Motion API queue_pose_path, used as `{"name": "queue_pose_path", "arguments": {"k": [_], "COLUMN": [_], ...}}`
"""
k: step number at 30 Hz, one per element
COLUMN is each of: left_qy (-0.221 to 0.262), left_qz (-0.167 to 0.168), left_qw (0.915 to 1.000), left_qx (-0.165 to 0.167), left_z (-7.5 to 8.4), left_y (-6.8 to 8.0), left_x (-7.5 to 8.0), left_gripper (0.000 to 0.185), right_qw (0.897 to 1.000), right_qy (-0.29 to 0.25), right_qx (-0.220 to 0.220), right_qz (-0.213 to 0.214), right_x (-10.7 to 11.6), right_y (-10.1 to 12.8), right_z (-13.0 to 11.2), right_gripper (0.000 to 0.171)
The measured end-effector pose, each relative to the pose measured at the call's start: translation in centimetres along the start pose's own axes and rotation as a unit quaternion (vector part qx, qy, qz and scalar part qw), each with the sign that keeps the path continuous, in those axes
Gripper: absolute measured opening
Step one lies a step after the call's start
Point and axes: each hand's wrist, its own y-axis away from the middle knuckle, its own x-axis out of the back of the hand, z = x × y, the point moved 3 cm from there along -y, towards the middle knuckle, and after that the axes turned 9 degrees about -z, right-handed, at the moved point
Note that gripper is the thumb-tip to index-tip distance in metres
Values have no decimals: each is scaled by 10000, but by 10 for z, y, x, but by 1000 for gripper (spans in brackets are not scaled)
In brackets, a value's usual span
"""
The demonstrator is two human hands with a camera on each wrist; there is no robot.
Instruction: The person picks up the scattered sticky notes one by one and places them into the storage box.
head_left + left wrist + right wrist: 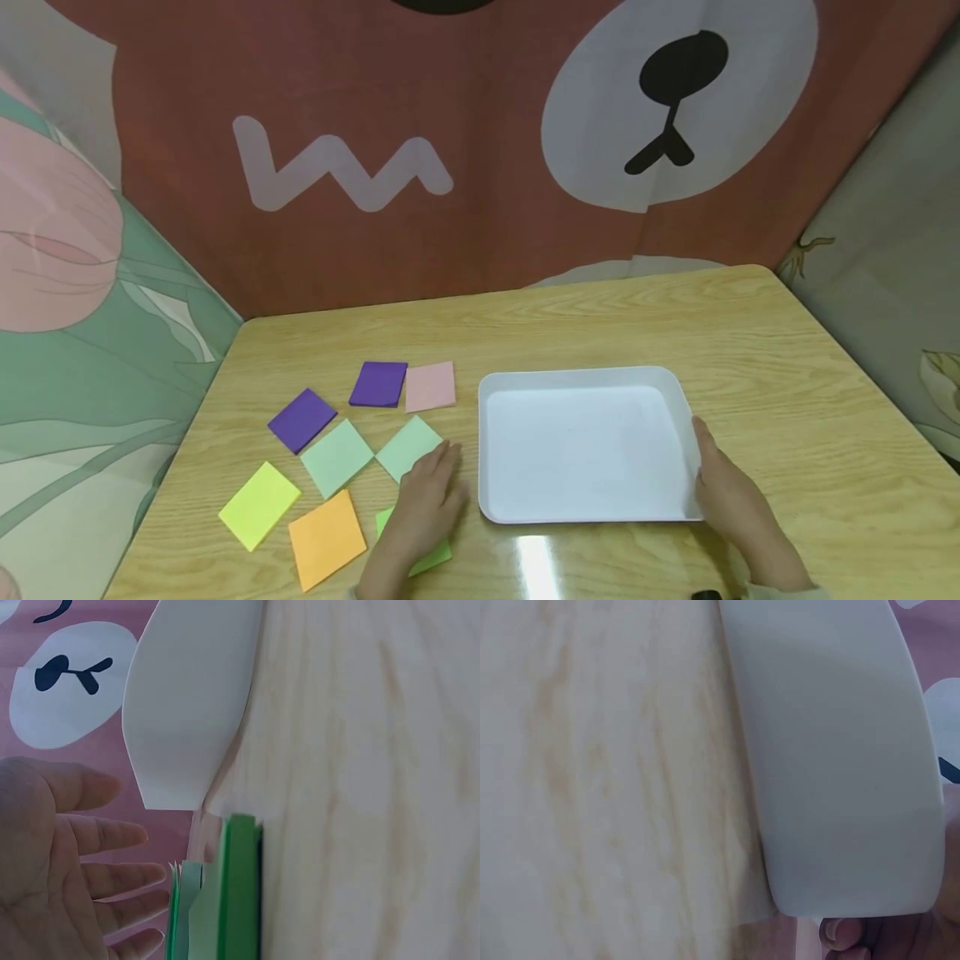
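Note:
A white tray (585, 446) lies on the wooden table (787, 375), a little right of the middle. My right hand (723, 492) grips its right rim near the front corner, one digit lying along the rim. In the right wrist view the tray's outer wall (840, 765) fills the frame with a fingertip (840, 934) below it. My left hand (431, 492) lies flat with straight fingers beside the tray's left edge, over a bright green note pad (431, 560) and touching a pale green pad (408, 446). The left wrist view shows that hand's open palm (60, 862), the green pad (236, 892) and the tray (187, 712).
More square pads lie left of the tray: two purple (378, 383) (302, 419), one pink (430, 387), another pale green (337, 457), one yellow-green (259, 504), one orange (327, 537). Printed cloth walls close in the table at the back and both sides.

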Motion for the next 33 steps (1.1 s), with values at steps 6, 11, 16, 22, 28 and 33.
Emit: {"name": "queue_pose_path", "arguments": {"k": [6, 11, 16, 22, 28, 33], "left_qy": [-20, 9, -63, -156, -288, -445], "left_qz": [79, 51, 60, 30, 96, 73], "left_qw": [9999, 9997, 9992, 9988, 9987, 9985], "left_qx": [65, 230, 384, 462, 401, 298], "left_z": [-4, -8, -12, -14, -19, -22], "left_y": [1, 2, 1, 0, -2, -4], "left_x": [2, 5, 8, 12, 14, 16], "left_gripper": [50, 53, 52, 53, 51, 51], "right_qw": [10000, 10000, 10000, 10000, 9999, 9999], "right_qy": [-40, -69, -63, -37, -35, -38], "right_qx": [-33, -21, -15, -6, -55, -104], "right_qz": [-51, -51, -28, -32, -85, -102], "right_x": [-1, -1, -1, 0, 1, 1], "right_y": [0, 0, 0, -1, -2, -1], "right_z": [1, 0, -2, -2, -2, -1], "right_gripper": [50, 48, 48, 49, 51, 50]}}
